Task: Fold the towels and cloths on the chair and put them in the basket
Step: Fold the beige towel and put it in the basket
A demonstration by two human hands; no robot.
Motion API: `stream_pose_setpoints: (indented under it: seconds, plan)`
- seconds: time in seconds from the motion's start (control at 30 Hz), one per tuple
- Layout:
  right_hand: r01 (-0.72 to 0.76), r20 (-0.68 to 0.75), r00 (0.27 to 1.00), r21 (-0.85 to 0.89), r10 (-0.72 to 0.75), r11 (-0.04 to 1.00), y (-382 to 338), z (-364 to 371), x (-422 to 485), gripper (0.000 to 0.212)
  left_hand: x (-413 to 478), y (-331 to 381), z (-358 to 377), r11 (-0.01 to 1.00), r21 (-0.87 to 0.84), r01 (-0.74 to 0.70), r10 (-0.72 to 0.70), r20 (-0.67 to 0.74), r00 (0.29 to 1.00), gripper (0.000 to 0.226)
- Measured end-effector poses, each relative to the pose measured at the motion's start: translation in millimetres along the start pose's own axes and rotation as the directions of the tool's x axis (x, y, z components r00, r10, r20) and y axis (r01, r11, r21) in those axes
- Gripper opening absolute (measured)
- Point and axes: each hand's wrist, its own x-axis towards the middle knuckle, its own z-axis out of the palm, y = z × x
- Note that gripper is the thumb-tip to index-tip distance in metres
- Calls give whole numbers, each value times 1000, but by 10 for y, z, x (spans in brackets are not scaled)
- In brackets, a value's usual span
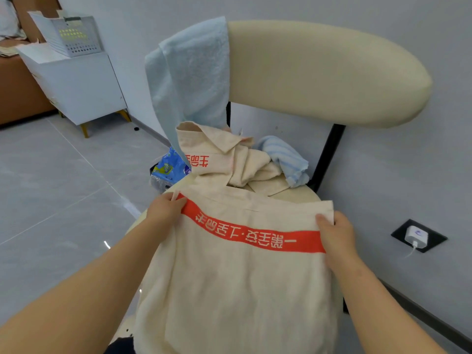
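Over the cream padded chair (329, 72), both hands, left (166, 208) and right (337, 233), pinch the far corners of the limp, light cream red-striped towel (235, 277).

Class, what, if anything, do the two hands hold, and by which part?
The cream cloth with the red band: the left hand grips its far left corner, the right hand its far right corner.

Cream cloth (229, 290) with red lettered band, pale blue towel (194, 80), cream chair (327, 72).
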Motion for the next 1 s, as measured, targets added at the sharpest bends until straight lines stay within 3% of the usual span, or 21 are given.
stream_pose_setpoints:
  seconds: [0.1,0.23,0.37,0.5,0.6,0.73,0.87,1.0]
  plan:
    - [109,-109,989,51,-103,993,-117,11,101,9,142,1,-5,999,-25,-21,19,-97,995,13]
    - [78,-96,992,-24,-80,997,-38,165,298,9,276,-80,76,978,204,44,-17,-130,991,24]
    - [27,-48,998,-299,-43,954,164,268,467,16,371,20,98,902,432,7,24,-66,998,22]
    - [20,-28,999,-522,-41,853,164,333,558,18,497,50,105,787,616,34,15,-74,997,56]
    - [8,-32,999,-584,-32,812,167,369,597,16,550,41,147,866,500,-5,39,-59,998,48]
    - [-30,-58,998,-502,2,864,145,385,655,4,573,55,167,961,277,-6,8,-5,1000,31]
    - [-74,-57,997,-502,52,862,87,424,651,16,572,150,224,921,390,7,10,-41,999,42]
    - [-52,-44,998,-525,34,849,66,441,626,30,559,234,269,990,110,90,-94,31,995,45]
